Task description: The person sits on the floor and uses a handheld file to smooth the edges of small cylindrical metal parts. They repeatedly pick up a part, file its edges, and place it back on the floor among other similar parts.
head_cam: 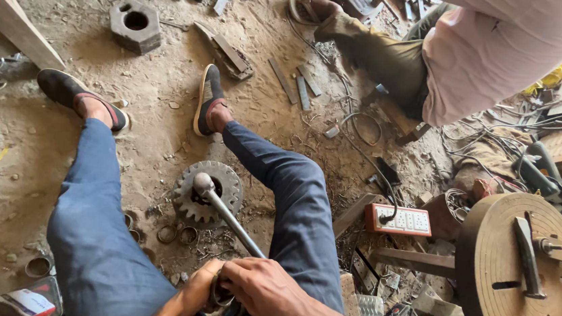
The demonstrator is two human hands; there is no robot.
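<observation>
I sit on a dirt floor with my legs in blue trousers spread apart. A long steel bar (229, 218) with a rounded end runs from my lap down to a toothed gear wheel (190, 204) lying flat on the ground between my feet. My right hand (268, 291) grips the near end of the bar from above. My left hand (190, 300) closes around the same end just beside it, with a metal ring (220, 295) between the two hands.
Small metal rings (178, 234) lie by the gear. A second person in a pale shirt (500, 55) crouches at the top right. A white power strip (399, 220), cables, a large round metal disc (521, 281), a hexagonal block (135, 26) and scrap strips surround me.
</observation>
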